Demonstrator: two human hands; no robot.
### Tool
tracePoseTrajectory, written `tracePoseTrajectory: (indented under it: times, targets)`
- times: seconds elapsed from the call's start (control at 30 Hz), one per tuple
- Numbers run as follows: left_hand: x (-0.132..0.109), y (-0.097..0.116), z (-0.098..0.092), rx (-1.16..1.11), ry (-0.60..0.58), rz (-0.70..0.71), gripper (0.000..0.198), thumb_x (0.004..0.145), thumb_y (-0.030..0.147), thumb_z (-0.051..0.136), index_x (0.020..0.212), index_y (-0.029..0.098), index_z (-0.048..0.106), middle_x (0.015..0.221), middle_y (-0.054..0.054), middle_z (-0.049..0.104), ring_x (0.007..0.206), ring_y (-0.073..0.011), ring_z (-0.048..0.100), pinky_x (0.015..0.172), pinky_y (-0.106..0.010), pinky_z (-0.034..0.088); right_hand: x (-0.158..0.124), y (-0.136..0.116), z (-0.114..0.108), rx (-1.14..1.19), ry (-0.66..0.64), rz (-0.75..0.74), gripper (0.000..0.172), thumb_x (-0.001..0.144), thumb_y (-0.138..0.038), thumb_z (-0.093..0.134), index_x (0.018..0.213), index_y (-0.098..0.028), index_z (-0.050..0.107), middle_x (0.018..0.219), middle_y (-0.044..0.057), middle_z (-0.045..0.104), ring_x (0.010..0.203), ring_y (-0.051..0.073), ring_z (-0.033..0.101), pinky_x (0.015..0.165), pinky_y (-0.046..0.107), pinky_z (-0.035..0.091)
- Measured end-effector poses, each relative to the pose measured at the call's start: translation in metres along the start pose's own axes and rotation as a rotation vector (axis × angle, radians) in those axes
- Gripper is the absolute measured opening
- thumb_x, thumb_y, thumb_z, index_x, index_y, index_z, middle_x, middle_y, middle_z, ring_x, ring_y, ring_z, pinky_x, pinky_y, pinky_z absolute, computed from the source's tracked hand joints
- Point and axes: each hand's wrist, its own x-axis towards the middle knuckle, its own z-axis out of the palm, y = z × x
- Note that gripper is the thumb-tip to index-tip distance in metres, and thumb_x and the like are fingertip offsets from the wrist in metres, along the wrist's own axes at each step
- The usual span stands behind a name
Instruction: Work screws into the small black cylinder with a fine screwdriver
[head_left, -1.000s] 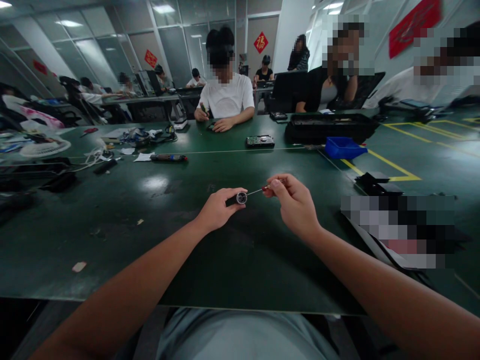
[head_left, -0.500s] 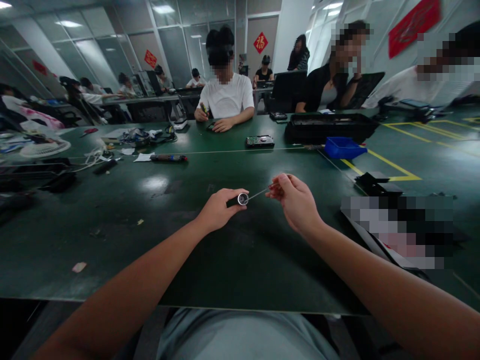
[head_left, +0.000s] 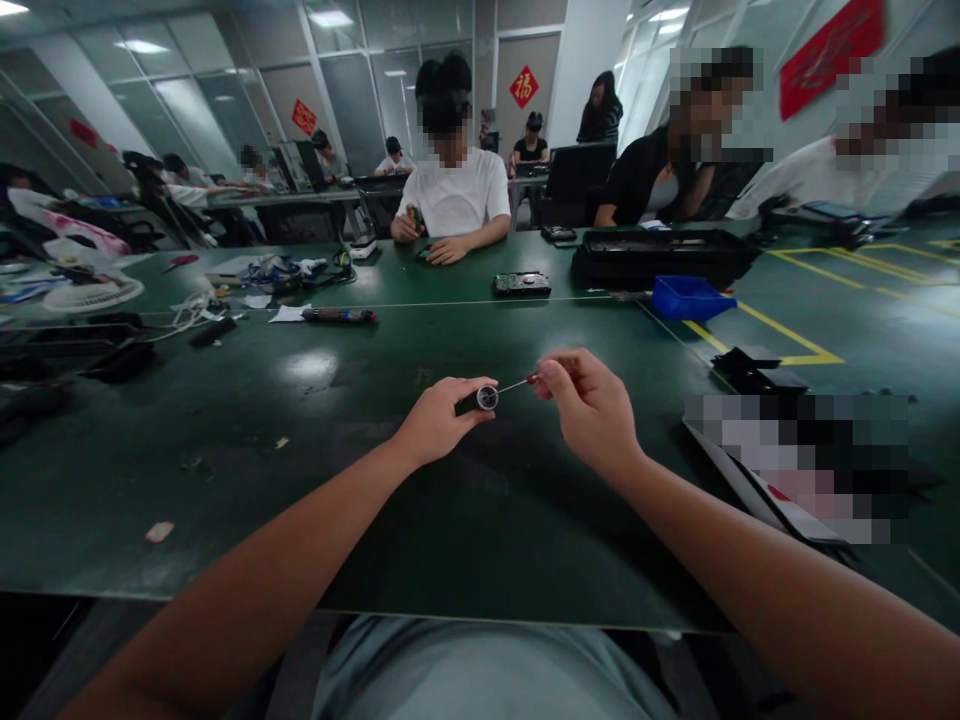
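Observation:
Near the middle of the green table, my left hand (head_left: 442, 418) is closed around a dark cylinder (head_left: 487, 398) with a silver ring at its open end, which faces right and toward me. A screwdriver (head_left: 532, 379) with a red handle and a thin metal shaft is pinched in the fingers of my right hand (head_left: 591, 405). Its shaft reaches leftward to the cylinder's open end, and the tip appears to be inside. Most of the handle is hidden behind my fingers. What the tip touches is too small to make out.
A hard drive (head_left: 521, 284) lies ahead, near a blue bin (head_left: 690, 298) and a long black tray (head_left: 664, 258). Left of these is a dark pen-like tool (head_left: 339, 315). Black parts (head_left: 757, 370) lie at right. Across the table a person in a white shirt (head_left: 454, 190) works.
My right hand has shifted slightly and its fingers have changed position on the screwdriver, so the red handle end now shows. My left hand and the cylinder stay almost still.

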Motion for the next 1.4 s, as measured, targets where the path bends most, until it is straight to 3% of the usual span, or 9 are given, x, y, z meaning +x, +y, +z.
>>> tracePoseTrajectory:
  times: [0.2, 0.47, 0.73, 0.9, 1.13, 1.3, 1.4]
  targets:
    - [0.000, -0.002, 0.000, -0.009, 0.000, 0.010, 0.040, 0.088, 0.036, 0.070, 0.127, 0.029, 0.064, 0.120, -0.003, 0.069, 0.109, -0.0237, 0.062, 0.098, -0.042, 0.047, -0.001, -0.006, -0.004, -0.181, 0.021, -0.124, 0.028, 0.085, -0.047, 0.070, 0.073, -0.023, 0.063, 0.065, -0.001, 0.066, 0.057, 0.014, 0.058, 0.056, 0.028, 0.043]
    - [0.000, -0.002, 0.000, -0.017, -0.008, 0.003, 0.040, 0.088, 0.033, 0.070, 0.127, 0.028, 0.064, 0.120, -0.004, 0.069, 0.109, -0.0235, 0.062, 0.099, -0.041, 0.047, -0.004, -0.006, -0.005, -0.219, -0.036, -0.243, 0.018, 0.088, -0.042, 0.068, 0.089, -0.025, 0.068, 0.075, 0.001, 0.070, 0.066, 0.018, 0.064, 0.062, 0.032, 0.049]
    - [0.001, -0.003, 0.000, -0.025, 0.003, 0.005, 0.040, 0.088, 0.032, 0.070, 0.127, 0.028, 0.064, 0.120, -0.004, 0.069, 0.110, -0.0239, 0.063, 0.101, -0.042, 0.046, -0.003, -0.009, -0.006, -0.151, -0.180, -0.369, 0.010, 0.094, -0.022, 0.056, 0.099, -0.023, 0.065, 0.087, 0.004, 0.067, 0.079, 0.019, 0.064, 0.072, 0.034, 0.051]
    - [0.001, -0.003, 0.000, -0.036, -0.004, 0.008, 0.039, 0.088, 0.031, 0.070, 0.126, 0.027, 0.065, 0.119, -0.004, 0.070, 0.109, -0.0238, 0.063, 0.100, -0.042, 0.047, -0.003, -0.009, -0.007, -0.138, -0.238, -0.363, 0.013, 0.096, -0.027, 0.052, 0.102, -0.023, 0.063, 0.090, 0.005, 0.068, 0.081, 0.019, 0.064, 0.072, 0.033, 0.050]
    - [0.000, -0.002, 0.000, -0.029, -0.009, 0.001, 0.039, 0.088, 0.033, 0.070, 0.126, 0.029, 0.065, 0.119, -0.004, 0.069, 0.110, -0.0242, 0.063, 0.100, -0.043, 0.047, -0.004, -0.011, -0.006, -0.205, -0.176, -0.276, 0.020, 0.100, -0.033, 0.048, 0.099, -0.022, 0.065, 0.074, 0.000, 0.066, 0.057, 0.014, 0.056, 0.056, 0.029, 0.041]
    - [0.001, -0.003, -0.001, -0.029, -0.004, 0.006, 0.040, 0.088, 0.033, 0.069, 0.127, 0.028, 0.064, 0.120, -0.004, 0.069, 0.110, -0.0240, 0.063, 0.100, -0.042, 0.047, -0.004, -0.012, -0.009, -0.252, -0.207, -0.322, 0.024, 0.099, -0.028, 0.044, 0.113, -0.021, 0.061, 0.086, 0.004, 0.069, 0.070, 0.017, 0.061, 0.064, 0.031, 0.044]
    - [0.001, -0.003, 0.000, -0.027, -0.009, 0.012, 0.039, 0.088, 0.031, 0.070, 0.126, 0.028, 0.065, 0.118, -0.004, 0.069, 0.108, -0.0236, 0.063, 0.098, -0.041, 0.047, -0.004, -0.013, -0.009, -0.246, -0.237, -0.350, 0.023, 0.100, -0.029, 0.043, 0.108, -0.021, 0.063, 0.086, 0.004, 0.069, 0.071, 0.017, 0.062, 0.065, 0.030, 0.045]
